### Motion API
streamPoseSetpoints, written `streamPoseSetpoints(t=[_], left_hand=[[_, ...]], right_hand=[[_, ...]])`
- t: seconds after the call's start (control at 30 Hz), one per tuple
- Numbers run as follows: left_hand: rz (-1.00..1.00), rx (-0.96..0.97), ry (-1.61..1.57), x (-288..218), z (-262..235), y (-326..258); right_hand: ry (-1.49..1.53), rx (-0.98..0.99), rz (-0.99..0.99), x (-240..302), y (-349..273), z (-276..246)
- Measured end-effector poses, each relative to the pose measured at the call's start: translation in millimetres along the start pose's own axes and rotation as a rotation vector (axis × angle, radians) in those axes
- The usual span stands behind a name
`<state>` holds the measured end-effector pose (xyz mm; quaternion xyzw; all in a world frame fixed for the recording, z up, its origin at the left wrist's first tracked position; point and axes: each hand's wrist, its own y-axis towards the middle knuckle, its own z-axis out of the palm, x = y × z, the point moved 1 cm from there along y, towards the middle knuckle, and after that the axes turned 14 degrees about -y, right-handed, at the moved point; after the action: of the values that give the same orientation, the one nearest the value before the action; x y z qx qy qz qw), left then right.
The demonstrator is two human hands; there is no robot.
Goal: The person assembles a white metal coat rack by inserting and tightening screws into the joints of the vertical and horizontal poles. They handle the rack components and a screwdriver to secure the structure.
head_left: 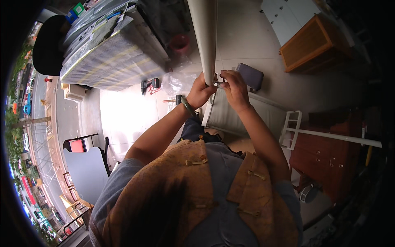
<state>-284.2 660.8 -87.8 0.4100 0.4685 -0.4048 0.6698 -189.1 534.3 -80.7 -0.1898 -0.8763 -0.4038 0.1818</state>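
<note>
A long white pole point(205, 37) runs from the top edge down to my hands. My left hand point(199, 92) is closed around its lower end, with a green bangle on the wrist. My right hand point(235, 88) is beside it, fingers pinched on a small metal fitting point(220, 82) at the pole's end; its exact kind is too small to tell. Under my hands and forearm stretches a pale panel in a white frame point(247, 111). On the floor to the left lie a cordless drill point(150, 85) and a dark-headed mallet point(178, 100).
Plastic-wrapped mattresses point(111, 66) stand at the far left, near a red bucket point(180, 43). A dark grey case point(250, 77) sits beyond my right hand. Wooden point(306, 45) and white cabinets point(288, 18) are at the far right. A grey-topped folding table point(86, 173) is at left.
</note>
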Motion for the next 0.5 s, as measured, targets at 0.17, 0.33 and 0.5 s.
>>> streamPoseSetpoints(t=[0.17, 0.33, 0.5], left_hand=[[0.037, 0.012, 0.043, 5, -5, 0], [0.018, 0.006, -0.042, 7, -3, -1], [0.037, -0.006, -0.021, 1, 1, -5]], right_hand=[[-0.04, 0.102, 0.075, 2, -5, 4], [0.259, 0.224, 0.555, 29, -20, 4], [0.771, 0.378, 0.998, 51, -6, -19]])
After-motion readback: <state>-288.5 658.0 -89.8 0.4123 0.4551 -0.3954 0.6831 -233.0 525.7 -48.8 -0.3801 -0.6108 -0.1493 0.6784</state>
